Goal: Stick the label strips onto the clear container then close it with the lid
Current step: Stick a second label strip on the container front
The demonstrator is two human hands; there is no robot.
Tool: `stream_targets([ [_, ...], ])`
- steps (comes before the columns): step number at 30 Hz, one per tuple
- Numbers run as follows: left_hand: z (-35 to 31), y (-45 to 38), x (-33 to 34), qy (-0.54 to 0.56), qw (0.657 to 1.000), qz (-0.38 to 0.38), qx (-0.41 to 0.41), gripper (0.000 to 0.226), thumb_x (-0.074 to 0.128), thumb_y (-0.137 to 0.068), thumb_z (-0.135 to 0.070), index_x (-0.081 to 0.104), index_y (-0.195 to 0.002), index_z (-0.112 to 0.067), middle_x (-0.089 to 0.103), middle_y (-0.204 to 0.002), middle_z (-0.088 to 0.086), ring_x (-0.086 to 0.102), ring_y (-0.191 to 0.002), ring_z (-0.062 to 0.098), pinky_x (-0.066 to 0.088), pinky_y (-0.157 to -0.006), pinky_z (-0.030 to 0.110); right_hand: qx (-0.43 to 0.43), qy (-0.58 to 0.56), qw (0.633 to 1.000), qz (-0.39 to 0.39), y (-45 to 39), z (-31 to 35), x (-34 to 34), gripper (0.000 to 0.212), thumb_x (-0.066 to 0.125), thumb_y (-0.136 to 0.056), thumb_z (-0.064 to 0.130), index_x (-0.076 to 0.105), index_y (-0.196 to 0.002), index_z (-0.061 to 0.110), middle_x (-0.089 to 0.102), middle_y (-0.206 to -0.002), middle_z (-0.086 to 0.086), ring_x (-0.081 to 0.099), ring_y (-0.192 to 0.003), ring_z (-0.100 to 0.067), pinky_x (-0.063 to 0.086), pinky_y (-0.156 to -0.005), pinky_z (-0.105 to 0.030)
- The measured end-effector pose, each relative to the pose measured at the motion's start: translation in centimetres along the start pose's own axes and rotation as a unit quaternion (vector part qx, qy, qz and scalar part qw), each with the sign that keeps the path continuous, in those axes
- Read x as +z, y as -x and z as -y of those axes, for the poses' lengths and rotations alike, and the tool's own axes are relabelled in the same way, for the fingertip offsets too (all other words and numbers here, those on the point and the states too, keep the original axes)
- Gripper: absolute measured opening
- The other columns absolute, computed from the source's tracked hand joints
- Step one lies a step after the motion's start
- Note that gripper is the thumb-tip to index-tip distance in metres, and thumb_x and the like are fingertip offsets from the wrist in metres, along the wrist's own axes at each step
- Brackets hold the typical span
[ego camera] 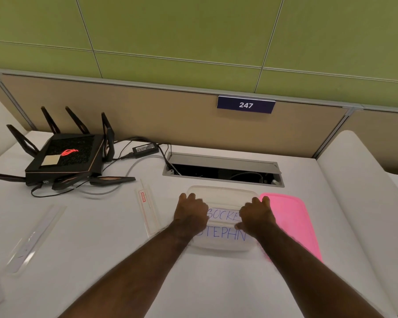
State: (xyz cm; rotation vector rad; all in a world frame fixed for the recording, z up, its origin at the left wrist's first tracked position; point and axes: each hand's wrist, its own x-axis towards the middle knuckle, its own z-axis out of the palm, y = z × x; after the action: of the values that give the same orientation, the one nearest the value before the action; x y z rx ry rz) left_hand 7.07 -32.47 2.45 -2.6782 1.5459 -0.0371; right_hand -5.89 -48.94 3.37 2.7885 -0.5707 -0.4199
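Note:
A clear plastic container [223, 196] lies on the white desk, with two white label strips [223, 228] hand-lettered in blue on it. My left hand [191, 214] rests on the container's left side, fingers curled over its edge. On the right side, my right hand [257, 214] grips the container in the same way and covers the end of the upper strip. The pink lid [294, 221] lies flat on the desk, touching the container's right side and partly under my right forearm.
A clear ruler-like sleeve with a red tag [147, 212] lies left of the container. Another clear strip [33, 237] lies at far left. A black router [67, 157] with cables and a power brick [145, 149] sits at back left. An open cable hatch [223, 171] is behind the container.

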Motion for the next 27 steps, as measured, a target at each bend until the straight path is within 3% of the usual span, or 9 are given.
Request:
stream_targets([
  [4,2.5,1.5,-1.0,0.075,0.983,-0.138,-0.096,0.024,0.05,-0.085,-0.031,0.071,-0.094,-0.022,0.07,-0.093,-0.003,0.058,-0.085,0.022,0.037,-0.074,0.037,-0.016,-0.07,0.993,-0.089,-1.0,1.0,-2.7,0.044,0.046,-0.09,0.055,0.064,-0.118,0.027,0.065,-0.118,-0.002,0.053,-0.113,-0.025,0.029,-0.098,-0.048],
  [7,5.0,3.4,-0.9,0.123,0.955,-0.182,-0.198,0.026,0.06,-0.08,-0.028,0.07,-0.103,-0.025,0.068,-0.104,-0.003,0.06,-0.094,0.024,0.04,-0.077,0.038,-0.047,-0.115,0.982,-0.143,-2.1,3.1,-4.7,0.04,0.045,-0.093,0.048,0.062,-0.123,0.029,0.062,-0.121,0.001,0.052,-0.113,-0.024,0.03,-0.095,-0.045],
  [11,7.2,5.9,0.6,0.163,0.921,-0.141,-0.324,0.043,0.064,-0.079,-0.029,0.062,-0.122,-0.02,0.06,-0.129,0.004,0.054,-0.116,0.028,0.045,-0.088,0.043,-0.111,-0.171,0.963,-0.175,-3.3,6.8,-6.2,0.041,0.046,-0.094,0.043,0.059,-0.128,0.026,0.06,-0.128,-0.001,0.05,-0.117,-0.025,0.034,-0.098,-0.046],
  [14,7.2,7.3,2.0,0.228,0.897,-0.06,-0.374,0.05,0.06,-0.084,-0.034,0.054,-0.131,-0.017,0.058,-0.132,0.006,0.052,-0.117,0.028,0.047,-0.092,0.045,-0.149,-0.207,0.95,-0.178,-4.1,9.9,-5.8,0.044,0.049,-0.094,0.038,0.054,-0.134,0.021,0.056,-0.138,-0.004,0.045,-0.128,-0.025,0.029,-0.11,-0.043],
  [16,6.9,7.7,2.9,0.303,0.873,-0.026,-0.382,0.047,0.055,-0.089,-0.034,0.052,-0.133,-0.018,0.058,-0.132,0.006,0.052,-0.119,0.027,0.048,-0.098,0.044,-0.178,-0.213,0.948,-0.156,-4.5,12.0,-5.5,0.045,0.05,-0.094,0.034,0.052,-0.136,0.016,0.055,-0.14,-0.008,0.042,-0.133,-0.027,0.021,-0.116,-0.043],
  [18,11.6,10.1,4.9,0.382,0.826,0.003,-0.414,0.042,0.049,-0.095,-0.032,0.053,-0.133,-0.017,0.056,-0.138,0.008,0.052,-0.125,0.028,0.045,-0.104,0.043,-0.23,-0.176,0.949,-0.124,-7.0,20.0,-6.9,0.046,0.049,-0.094,0.029,0.048,-0.137,0.01,0.055,-0.139,-0.012,0.038,-0.137,-0.031,0.012,-0.118,-0.048],
  [22,10.2,9.5,5.4,0.502,0.768,0.052,-0.393,0.04,0.047,-0.1,-0.027,0.053,-0.135,-0.009,0.048,-0.147,0.01,0.045,-0.134,0.034,0.036,-0.113,0.046,-0.189,-0.143,0.971,-0.007,-7.1,22.6,-5.9,0.062,0.048,-0.095,0.035,0.03,-0.146,0.005,0.047,-0.145,-0.016,0.028,-0.143,-0.034,0.001,-0.119,-0.052],
  [24,9.2,9.0,4.9,0.554,0.732,0.054,-0.393,0.034,0.047,-0.1,-0.018,0.056,-0.129,-0.004,0.055,-0.14,0.014,0.055,-0.121,0.04,0.047,-0.104,0.048,-0.171,-0.156,0.972,0.037,-7.0,22.9,-5.7,0.066,0.049,-0.096,0.032,0.02,-0.149,0.007,0.041,-0.15,-0.016,0.024,-0.145,-0.033,0.001,-0.12,-0.052],
  [27,8.6,8.8,4.4,0.597,0.689,0.046,-0.407,0.029,0.046,-0.1,-0.013,0.059,-0.124,-0.003,0.063,-0.128,0.015,0.065,-0.085,0.029,0.058,-0.071,0.03,-0.143,-0.227,0.96,0.079,-6.7,22.6,-5.8,0.071,0.054,-0.094,0.025,0.014,-0.152,0.015,0.035,-0.153,-0.016,0.021,-0.145,-0.035,0.007,-0.119,-0.05],
])
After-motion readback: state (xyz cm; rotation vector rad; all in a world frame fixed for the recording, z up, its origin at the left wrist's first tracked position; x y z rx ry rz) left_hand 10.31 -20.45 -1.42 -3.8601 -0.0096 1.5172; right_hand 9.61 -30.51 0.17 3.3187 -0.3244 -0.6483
